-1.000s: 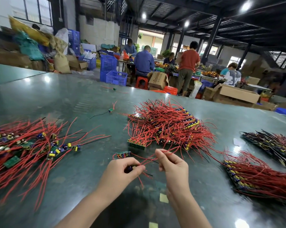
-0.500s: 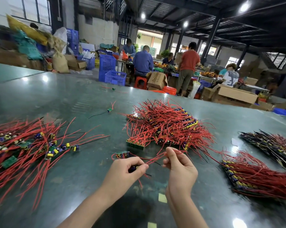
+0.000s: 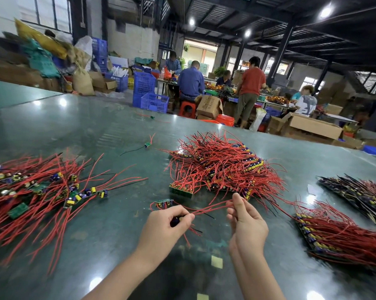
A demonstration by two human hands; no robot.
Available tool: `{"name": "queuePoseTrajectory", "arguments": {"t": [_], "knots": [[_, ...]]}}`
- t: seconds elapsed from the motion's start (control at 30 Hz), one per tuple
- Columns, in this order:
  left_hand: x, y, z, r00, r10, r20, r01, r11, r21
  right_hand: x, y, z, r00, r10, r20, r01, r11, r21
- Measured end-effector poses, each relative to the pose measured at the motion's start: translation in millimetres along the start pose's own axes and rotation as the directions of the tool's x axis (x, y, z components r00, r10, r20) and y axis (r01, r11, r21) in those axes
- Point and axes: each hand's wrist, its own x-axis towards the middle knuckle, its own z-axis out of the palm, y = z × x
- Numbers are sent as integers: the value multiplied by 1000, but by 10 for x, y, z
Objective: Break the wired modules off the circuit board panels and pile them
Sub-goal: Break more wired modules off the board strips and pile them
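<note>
My left hand (image 3: 165,226) grips a small wired module (image 3: 175,220), mostly hidden in its fingers. Its red wires (image 3: 211,207) stretch right to my right hand (image 3: 246,221), which pinches them between thumb and fingers. Just beyond my left hand lies a small strip of modules (image 3: 163,202). Behind it sits a heap of circuit board panels (image 3: 221,167) bristling with red wires. A spread pile of separated modules (image 3: 33,191) with long red wires lies at the left.
Further wired panels lie at the right (image 3: 338,237), with a darker stack (image 3: 356,193) behind them. One stray module (image 3: 147,144) lies farther back on the green glossy table (image 3: 85,131). Several people work among boxes and blue crates beyond the table.
My hands have drawn a little apart, and the red wires now stretch longer between them. My right hand has shifted right and opened its lower fingers somewhat.
</note>
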Motion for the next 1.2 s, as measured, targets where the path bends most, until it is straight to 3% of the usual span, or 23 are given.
{"name": "queuePoseTrajectory", "arguments": {"t": [0.27,0.37,0.4,0.43,0.5,0.53,0.6,0.67,0.73,0.83,0.9,1.0,1.1,1.2], "knots": [[-1,15,-14,1000,-24,17,24,1000,-5,56,-31,-20,995,65,69,-68,997,30],[-7,46,-26,992,-74,98,77,997,-22,53,-17,-31,995,46,84,-49,998,35],[-6,57,-38,982,-127,139,142,984,-104,57,-23,-32,995,25,101,-29,999,38],[2,71,-56,958,-220,186,263,932,-250,68,-32,-35,992,13,126,-18,999,38],[51,81,-108,860,-380,341,511,633,-582,96,-49,-30,983,60,175,-62,998,11],[83,72,-144,834,-387,394,546,468,-695,90,-48,-17,973,113,201,-109,994,-28],[122,50,-203,855,-349,383,496,336,-801,25,-10,23,931,220,292,-166,966,-197],[128,7,-218,890,-319,325,432,368,-823,-84,60,57,855,296,425,-104,901,-420],[110,-30,-193,909,-297,294,407,477,-779,-190,97,69,747,361,558,41,812,-582],[81,-42,-151,906,-282,316,421,533,-734,-265,99,63,607,443,660,180,732,-657],[69,-42,-130,901,-270,341,433,498,-751,-276,92,70,601,428,675,201,736,-646],[58,-38,-115,899,-251,358,436,448,-781,-278,134,77,664,348,661,182,783,-595],[55,-51,-112,902,-272,337,432,517,-739,-293,166,79,672,329,663,162,809,-566],[53,-87,-109,904,-288,315,427,592,-684,-300,184,75,679,291,674,231,787,-573]]}}
